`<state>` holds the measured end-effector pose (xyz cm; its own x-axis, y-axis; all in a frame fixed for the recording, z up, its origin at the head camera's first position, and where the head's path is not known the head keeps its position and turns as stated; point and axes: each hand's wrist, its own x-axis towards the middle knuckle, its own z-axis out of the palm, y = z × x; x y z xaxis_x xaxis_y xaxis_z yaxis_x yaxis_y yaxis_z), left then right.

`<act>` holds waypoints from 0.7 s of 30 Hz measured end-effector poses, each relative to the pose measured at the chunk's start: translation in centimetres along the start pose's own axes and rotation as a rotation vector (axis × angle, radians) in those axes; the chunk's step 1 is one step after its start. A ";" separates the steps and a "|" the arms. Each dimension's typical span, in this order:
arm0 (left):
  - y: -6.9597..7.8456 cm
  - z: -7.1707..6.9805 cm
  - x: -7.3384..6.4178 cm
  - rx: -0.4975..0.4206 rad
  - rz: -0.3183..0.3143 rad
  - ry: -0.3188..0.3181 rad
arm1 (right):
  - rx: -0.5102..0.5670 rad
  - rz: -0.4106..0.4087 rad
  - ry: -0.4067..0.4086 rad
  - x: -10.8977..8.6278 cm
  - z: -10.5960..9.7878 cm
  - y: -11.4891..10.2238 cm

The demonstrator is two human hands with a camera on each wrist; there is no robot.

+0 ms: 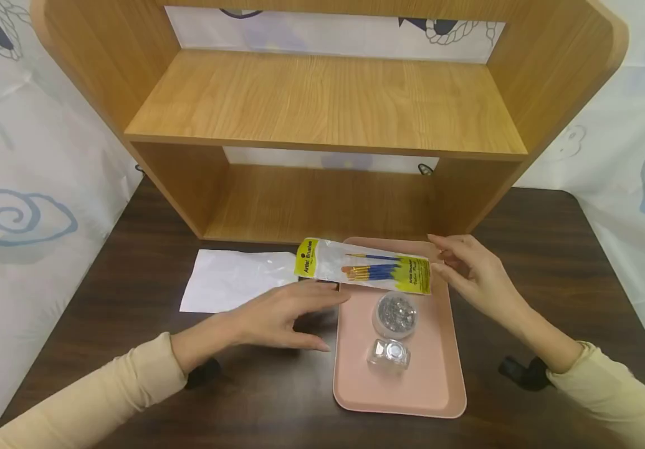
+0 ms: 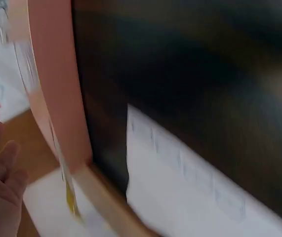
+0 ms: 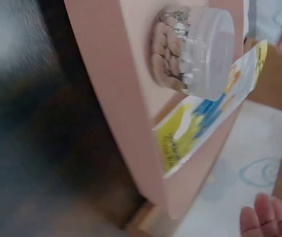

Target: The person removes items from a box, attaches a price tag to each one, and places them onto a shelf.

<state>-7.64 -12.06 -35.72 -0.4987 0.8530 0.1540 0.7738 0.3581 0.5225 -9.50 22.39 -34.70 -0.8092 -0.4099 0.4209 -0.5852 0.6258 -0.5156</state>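
My left hand [image 1: 288, 312] reaches over the tray's left edge with its fingers extended and nothing in its grasp. Across the far end of the pink tray [image 1: 440, 386] lies a clear packet of artist brushes [image 1: 372, 267] with yellow labels and blue handles. Beside the packet's right end is my right hand [image 1: 476, 274], fingers loosely bent and holding nothing. The right wrist view shows those fingers [image 3: 261, 217] apart from the packet. Nearer me in the tray stand a round clear jar [image 1: 395, 315] of small silvery pieces and a small clear container [image 1: 389, 354].
A wooden shelf unit [image 1: 322, 100] stands on the dark table [image 1: 266, 399] behind the tray. A white sheet [image 1: 232, 280] lies left of the tray, partly behind my left hand. Patterned white cloth [image 1: 25, 156] hangs around the table.
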 end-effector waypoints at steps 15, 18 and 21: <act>2.5 7.2 4.0 -0.222 -0.003 0.095 | 0.216 0.547 -0.228 -2.4 1.7 3.7; 2.8 7.6 4.5 -0.202 -0.004 0.093 | 0.258 0.581 -0.246 -2.4 1.9 3.9; 3.0 7.9 4.7 -0.187 -0.042 0.077 | 0.310 0.606 -0.266 -2.2 2.2 4.0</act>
<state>-4.55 -4.01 -40.08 -0.5632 0.8045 0.1885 0.6691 0.3101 0.6754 -10.17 24.37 -39.33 -0.9579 -0.2231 -0.1809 0.0139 0.5933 -0.8049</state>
